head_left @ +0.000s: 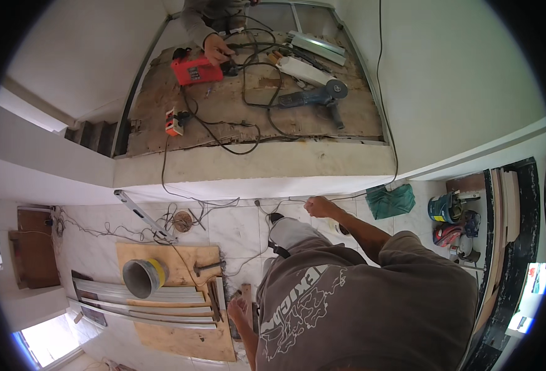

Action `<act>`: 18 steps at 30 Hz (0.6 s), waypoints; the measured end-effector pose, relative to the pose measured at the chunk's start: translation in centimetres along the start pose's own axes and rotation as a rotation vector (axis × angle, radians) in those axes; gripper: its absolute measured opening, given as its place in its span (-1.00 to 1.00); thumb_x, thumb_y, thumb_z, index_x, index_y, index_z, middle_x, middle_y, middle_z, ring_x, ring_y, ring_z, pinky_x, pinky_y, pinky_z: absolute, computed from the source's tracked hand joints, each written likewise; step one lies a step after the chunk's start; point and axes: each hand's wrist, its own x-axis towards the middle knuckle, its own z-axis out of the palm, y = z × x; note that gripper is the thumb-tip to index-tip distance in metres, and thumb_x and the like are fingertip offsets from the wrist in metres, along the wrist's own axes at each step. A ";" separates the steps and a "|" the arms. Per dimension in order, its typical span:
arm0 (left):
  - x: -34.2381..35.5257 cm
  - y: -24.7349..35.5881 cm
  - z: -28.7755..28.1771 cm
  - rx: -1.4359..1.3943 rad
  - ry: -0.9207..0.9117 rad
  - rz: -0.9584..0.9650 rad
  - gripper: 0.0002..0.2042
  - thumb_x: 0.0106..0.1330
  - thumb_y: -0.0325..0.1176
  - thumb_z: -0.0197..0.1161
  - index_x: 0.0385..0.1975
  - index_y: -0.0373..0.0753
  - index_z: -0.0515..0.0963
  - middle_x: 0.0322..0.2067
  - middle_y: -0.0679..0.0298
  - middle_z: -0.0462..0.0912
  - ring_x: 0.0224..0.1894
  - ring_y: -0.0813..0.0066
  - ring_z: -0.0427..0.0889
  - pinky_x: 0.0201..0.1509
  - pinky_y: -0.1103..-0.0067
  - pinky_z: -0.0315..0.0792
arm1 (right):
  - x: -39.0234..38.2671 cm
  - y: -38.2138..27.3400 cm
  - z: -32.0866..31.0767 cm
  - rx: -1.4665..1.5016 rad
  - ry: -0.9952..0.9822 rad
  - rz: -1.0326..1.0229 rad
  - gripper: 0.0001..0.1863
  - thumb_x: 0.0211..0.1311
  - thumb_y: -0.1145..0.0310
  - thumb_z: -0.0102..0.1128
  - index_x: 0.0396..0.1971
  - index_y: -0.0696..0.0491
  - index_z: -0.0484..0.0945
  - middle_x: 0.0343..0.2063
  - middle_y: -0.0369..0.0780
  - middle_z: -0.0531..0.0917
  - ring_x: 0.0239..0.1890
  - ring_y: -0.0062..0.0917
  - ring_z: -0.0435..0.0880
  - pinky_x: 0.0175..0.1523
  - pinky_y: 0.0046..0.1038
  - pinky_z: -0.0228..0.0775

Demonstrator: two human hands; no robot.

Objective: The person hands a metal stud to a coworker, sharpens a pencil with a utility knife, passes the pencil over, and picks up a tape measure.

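My right hand is closed at a thin dark cord near the foot of the white ledge; whether it grips the cord is unclear. My left hand is lower and to the left, fingers curled beside a narrow wooden piece; what it holds, if anything, I cannot make out. Nearby are a hammer-like tool, pale metal profiles and a wooden board. My dark shoe shows on the tiled floor, and a green cloth lies right of my right hand.
Above, another person's hand is at a red machine on a worn platform holding an angle grinder, cables and a power strip. A level, grey pipe, buckets and stacked boards are around.
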 end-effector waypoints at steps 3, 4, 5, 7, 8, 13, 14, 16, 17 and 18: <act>1.3 0.7 0.6 0.042 -0.066 -0.006 -0.66 0.29 -0.19 0.05 -0.05 -0.27 0.46 -0.20 0.11 0.60 -0.21 0.27 0.63 -0.17 0.41 0.52 | 1.4 -2.0 0.0 0.051 -0.005 -0.077 -0.69 0.16 0.20 0.07 -0.42 0.18 0.58 -0.42 -0.02 0.66 -0.28 -0.21 0.65 -0.16 -0.27 0.44; 1.6 0.7 0.7 0.037 -0.098 -0.017 -0.65 0.30 -0.20 0.04 -0.03 -0.27 0.46 -0.20 0.10 0.60 -0.20 0.25 0.63 -0.16 0.41 0.52 | 1.9 -2.5 -0.2 0.039 -0.043 -0.082 -0.69 0.16 0.20 0.07 -0.42 0.18 0.58 -0.42 -0.02 0.66 -0.28 -0.21 0.65 -0.16 -0.27 0.44; 1.7 0.7 1.2 0.038 -0.066 -0.039 -0.65 0.30 -0.20 0.04 -0.03 -0.28 0.45 -0.20 0.10 0.60 -0.18 0.24 0.63 -0.14 0.40 0.51 | 2.5 -2.8 -0.3 0.048 -0.044 -0.088 -0.70 0.16 0.21 0.07 -0.41 0.17 0.58 -0.42 -0.02 0.66 -0.28 -0.22 0.65 -0.15 -0.28 0.45; 2.1 1.7 2.1 0.026 -0.011 -0.075 -0.66 0.32 -0.21 0.02 -0.02 -0.29 0.43 -0.19 0.10 0.59 -0.14 0.24 0.62 -0.11 0.40 0.51 | 3.4 -4.5 -0.4 0.020 -0.060 -0.126 -0.70 0.17 0.22 0.06 -0.37 0.17 0.58 -0.41 -0.03 0.66 -0.29 -0.22 0.65 -0.14 -0.29 0.45; 2.1 2.8 2.8 0.028 -0.001 -0.094 -0.66 0.32 -0.22 0.02 -0.02 -0.29 0.43 -0.18 0.10 0.59 -0.12 0.25 0.62 -0.10 0.40 0.50 | 4.3 -4.2 -0.4 0.013 -0.057 -0.189 -0.70 0.21 0.21 0.07 -0.43 0.19 0.55 -0.53 -0.17 0.65 -0.43 -0.52 0.65 -0.27 -0.44 0.47; 1.5 5.3 4.7 0.021 0.000 -0.063 -0.64 0.34 -0.19 0.02 -0.01 -0.31 0.42 -0.14 0.07 0.61 -0.16 0.29 0.65 -0.12 0.43 0.50 | 5.8 -9.2 -2.0 -0.157 -0.111 -0.187 -0.71 0.23 0.25 0.01 -0.28 0.17 0.57 -0.46 -0.15 0.68 -0.37 -0.45 0.66 -0.19 -0.44 0.46; 1.4 6.3 5.6 0.048 0.014 -0.084 -0.64 0.34 -0.19 0.02 -0.01 -0.31 0.43 -0.14 0.07 0.62 -0.17 0.29 0.65 -0.13 0.44 0.50 | 6.6 -9.6 -2.5 -0.177 -0.134 -0.188 -0.71 0.23 0.25 0.01 -0.28 0.17 0.57 -0.46 -0.15 0.68 -0.37 -0.45 0.66 -0.19 -0.44 0.46; 2.6 6.3 5.6 0.066 0.002 -0.108 -0.65 0.32 -0.20 0.04 -0.04 -0.32 0.46 -0.16 0.07 0.63 -0.17 0.31 0.66 -0.14 0.45 0.50 | 7.7 -10.3 -2.6 -0.211 -0.091 -0.169 -0.71 0.25 0.25 0.03 -0.25 0.16 0.56 -0.46 -0.17 0.67 -0.37 -0.48 0.66 -0.19 -0.46 0.46; 3.2 5.9 5.1 0.055 -0.011 -0.128 -0.65 0.31 -0.21 0.05 -0.05 -0.32 0.47 -0.17 0.08 0.63 -0.18 0.32 0.66 -0.15 0.45 0.50 | 8.1 -11.0 -2.4 -0.195 -0.088 -0.170 -0.71 0.26 0.25 0.03 -0.23 0.17 0.55 -0.45 -0.18 0.67 -0.36 -0.49 0.66 -0.19 -0.47 0.46; 4.1 5.4 4.8 0.041 -0.025 -0.146 -0.66 0.30 -0.21 0.06 -0.06 -0.33 0.47 -0.19 0.08 0.64 -0.19 0.32 0.66 -0.15 0.45 0.51 | 8.7 -12.1 -2.4 -0.180 -0.084 -0.174 -0.72 0.27 0.26 0.02 -0.22 0.17 0.55 -0.44 -0.18 0.67 -0.35 -0.51 0.65 -0.19 -0.48 0.46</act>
